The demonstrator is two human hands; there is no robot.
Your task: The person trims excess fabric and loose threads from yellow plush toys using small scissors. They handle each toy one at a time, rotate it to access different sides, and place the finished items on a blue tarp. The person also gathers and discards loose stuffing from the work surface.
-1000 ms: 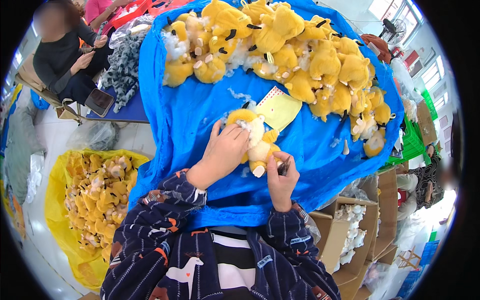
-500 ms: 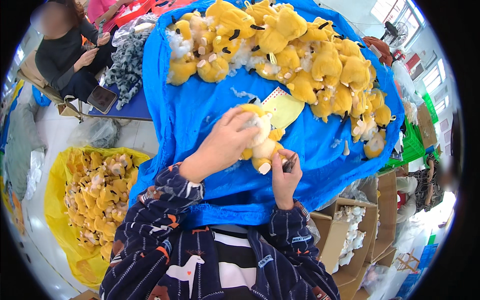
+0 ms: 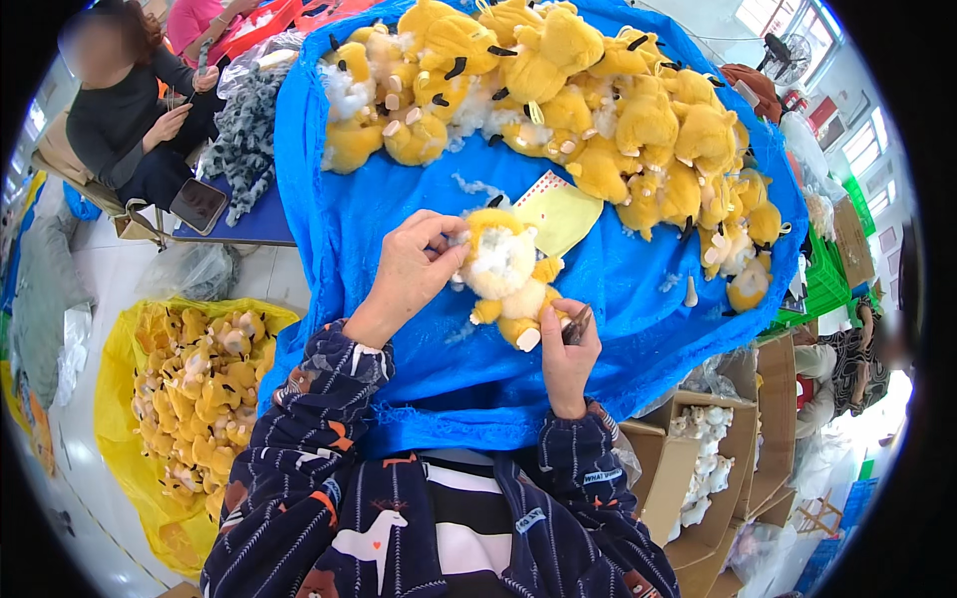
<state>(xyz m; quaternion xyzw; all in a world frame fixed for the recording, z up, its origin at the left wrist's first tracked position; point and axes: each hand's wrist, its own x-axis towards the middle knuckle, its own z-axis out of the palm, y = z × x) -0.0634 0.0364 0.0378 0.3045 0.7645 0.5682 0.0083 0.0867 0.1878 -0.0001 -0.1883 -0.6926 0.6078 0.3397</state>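
A small yellow plush toy (image 3: 520, 297) with a pale belly is held face up over the blue sheet (image 3: 384, 214). White stuffing shows in the opening at its head. My left hand (image 3: 407, 274) pinches the left edge of the head between thumb and fingers. At the lower right of the toy, my right hand (image 3: 568, 364) grips its leg. A dark metal tool (image 3: 576, 326) is tucked in the same hand; its kind is mostly hidden by the fingers. Just behind the toy lies a yellow paper card (image 3: 560, 214) with a red-dotted edge.
Yellow plush toys (image 3: 648, 120) with loose stuffing are heaped along the back and right of the sheet. To the left, a yellow bag (image 3: 120, 419) holds many more. Cardboard boxes (image 3: 668, 453) with white pieces stand at right. A seated person (image 3: 125, 120) works at back left.
My left hand has shifted left off the toy's face to the edge of its head, uncovering the stuffing. My right hand has hardly moved.
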